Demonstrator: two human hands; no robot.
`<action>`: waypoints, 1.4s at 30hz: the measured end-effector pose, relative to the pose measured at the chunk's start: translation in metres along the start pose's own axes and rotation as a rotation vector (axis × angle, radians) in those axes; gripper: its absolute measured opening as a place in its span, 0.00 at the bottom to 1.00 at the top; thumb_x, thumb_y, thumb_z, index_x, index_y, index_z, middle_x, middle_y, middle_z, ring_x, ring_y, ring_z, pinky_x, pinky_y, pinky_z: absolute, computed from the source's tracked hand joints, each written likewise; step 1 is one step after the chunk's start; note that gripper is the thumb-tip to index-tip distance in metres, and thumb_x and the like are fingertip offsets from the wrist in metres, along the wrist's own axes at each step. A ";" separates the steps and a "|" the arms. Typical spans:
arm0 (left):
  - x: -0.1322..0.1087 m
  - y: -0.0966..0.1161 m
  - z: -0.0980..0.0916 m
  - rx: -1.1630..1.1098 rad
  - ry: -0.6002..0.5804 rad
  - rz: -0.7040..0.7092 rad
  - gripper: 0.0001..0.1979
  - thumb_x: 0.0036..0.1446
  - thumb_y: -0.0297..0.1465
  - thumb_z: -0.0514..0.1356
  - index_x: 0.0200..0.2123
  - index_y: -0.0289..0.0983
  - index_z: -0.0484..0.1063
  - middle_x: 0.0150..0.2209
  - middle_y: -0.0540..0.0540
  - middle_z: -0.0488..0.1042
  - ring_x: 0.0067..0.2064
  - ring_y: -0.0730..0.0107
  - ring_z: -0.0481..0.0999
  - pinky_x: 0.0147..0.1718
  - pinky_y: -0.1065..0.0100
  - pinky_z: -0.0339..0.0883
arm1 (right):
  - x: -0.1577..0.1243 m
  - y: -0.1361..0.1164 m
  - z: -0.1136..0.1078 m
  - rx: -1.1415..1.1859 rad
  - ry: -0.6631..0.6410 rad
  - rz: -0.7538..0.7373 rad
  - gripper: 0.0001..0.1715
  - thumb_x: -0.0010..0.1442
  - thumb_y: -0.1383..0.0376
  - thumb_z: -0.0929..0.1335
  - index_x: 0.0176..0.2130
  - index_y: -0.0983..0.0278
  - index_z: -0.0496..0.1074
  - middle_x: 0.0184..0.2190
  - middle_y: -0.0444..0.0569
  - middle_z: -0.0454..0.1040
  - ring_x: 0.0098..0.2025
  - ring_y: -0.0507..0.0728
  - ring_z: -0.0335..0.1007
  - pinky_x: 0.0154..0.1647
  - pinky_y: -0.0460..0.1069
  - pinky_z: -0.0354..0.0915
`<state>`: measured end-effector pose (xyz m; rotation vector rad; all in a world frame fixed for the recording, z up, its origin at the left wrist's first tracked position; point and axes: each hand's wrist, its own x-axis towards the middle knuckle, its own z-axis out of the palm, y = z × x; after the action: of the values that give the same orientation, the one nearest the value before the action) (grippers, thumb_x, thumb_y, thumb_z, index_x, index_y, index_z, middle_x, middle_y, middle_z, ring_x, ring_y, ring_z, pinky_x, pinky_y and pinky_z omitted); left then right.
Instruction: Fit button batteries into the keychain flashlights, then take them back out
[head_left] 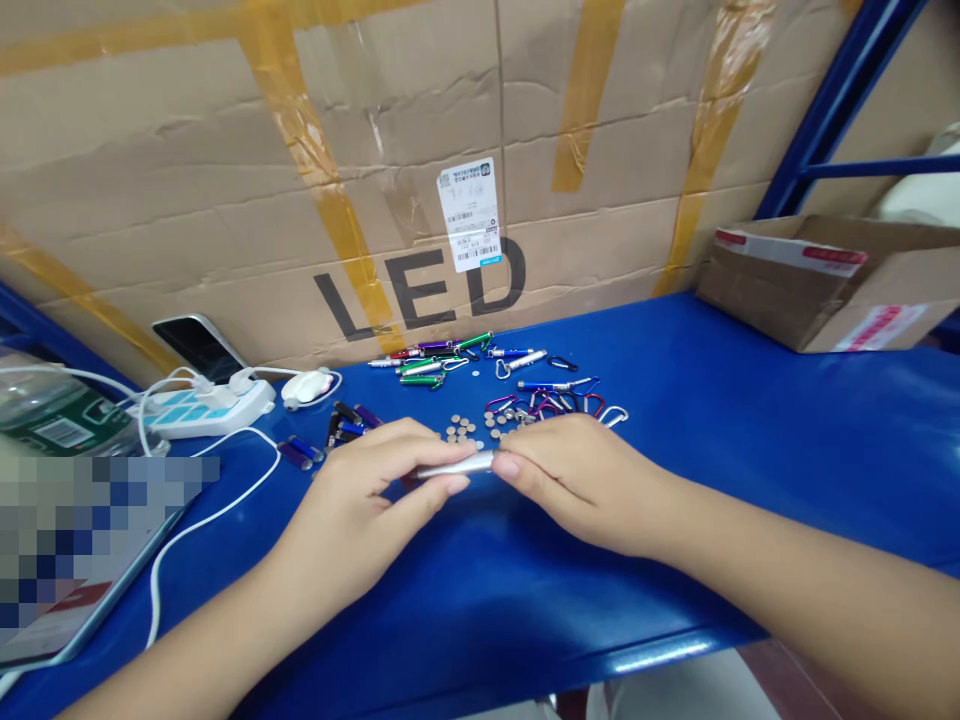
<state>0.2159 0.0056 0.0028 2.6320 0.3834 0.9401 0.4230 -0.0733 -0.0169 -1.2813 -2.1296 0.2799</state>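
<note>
Between my two hands, level above the near part of the blue table (480,590), is a silver mini flashlight tube (469,464). My left hand (375,478) pinches its left end between thumb and fingers. At the other end, my right hand (585,480) closes thumb and fingers round the tip, hiding it. Just beyond lie several small round button cells (459,428). Coloured carabiner clips (544,403) are heaped behind my right hand, partly covered by it. Left of my left hand are loose blue, purple and black tubes (300,453).
Green, silver and red mini flashlights with clips (424,368) lie near a large cardboard box (420,200). A power strip (217,408) with white cables, a phone (199,348) and a bottle (64,420) stand left. An open carton (787,290) sits at back right.
</note>
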 end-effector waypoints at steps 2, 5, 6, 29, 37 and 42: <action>-0.001 -0.001 0.002 0.025 0.036 0.055 0.10 0.57 0.23 0.63 0.41 0.38 0.79 0.33 0.49 0.78 0.33 0.75 0.78 0.34 0.76 0.73 | 0.000 -0.004 0.000 0.215 -0.041 0.098 0.31 0.71 0.51 0.53 0.23 0.63 0.62 0.20 0.42 0.64 0.24 0.50 0.60 0.30 0.47 0.54; -0.002 -0.002 0.006 0.074 0.077 0.130 0.10 0.58 0.22 0.62 0.42 0.38 0.78 0.34 0.48 0.79 0.35 0.74 0.79 0.36 0.74 0.74 | 0.001 -0.008 -0.001 0.493 -0.100 0.252 0.35 0.69 0.46 0.54 0.20 0.63 0.63 0.16 0.41 0.61 0.21 0.50 0.58 0.28 0.47 0.56; -0.003 -0.003 0.007 0.100 0.090 0.159 0.10 0.59 0.22 0.62 0.43 0.38 0.77 0.35 0.47 0.79 0.35 0.73 0.79 0.36 0.73 0.75 | 0.001 -0.009 -0.002 0.563 -0.119 0.301 0.36 0.68 0.44 0.55 0.19 0.63 0.63 0.15 0.40 0.59 0.20 0.49 0.56 0.26 0.47 0.55; -0.002 -0.009 0.013 -0.445 -0.074 -0.338 0.07 0.58 0.29 0.63 0.41 0.37 0.79 0.37 0.46 0.81 0.37 0.70 0.81 0.36 0.72 0.75 | -0.001 -0.003 -0.008 -0.130 -0.103 0.107 0.15 0.69 0.62 0.54 0.30 0.60 0.57 0.25 0.44 0.66 0.25 0.54 0.60 0.28 0.48 0.51; -0.006 -0.001 0.015 0.110 0.160 0.121 0.09 0.59 0.23 0.63 0.43 0.35 0.77 0.36 0.47 0.79 0.37 0.74 0.78 0.38 0.74 0.73 | 0.001 -0.010 -0.001 0.156 0.043 0.137 0.19 0.70 0.60 0.55 0.28 0.61 0.57 0.23 0.40 0.60 0.25 0.51 0.56 0.30 0.47 0.54; -0.010 -0.010 0.011 0.396 0.195 0.431 0.12 0.59 0.21 0.62 0.47 0.32 0.73 0.40 0.42 0.79 0.42 0.67 0.78 0.41 0.66 0.73 | 0.001 -0.013 0.001 0.455 0.005 0.315 0.19 0.70 0.59 0.56 0.28 0.62 0.61 0.20 0.38 0.58 0.22 0.49 0.53 0.25 0.46 0.53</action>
<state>0.2142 0.0088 -0.0143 3.0634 0.0398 1.3856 0.4126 -0.0789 -0.0106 -1.3243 -1.7156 0.8392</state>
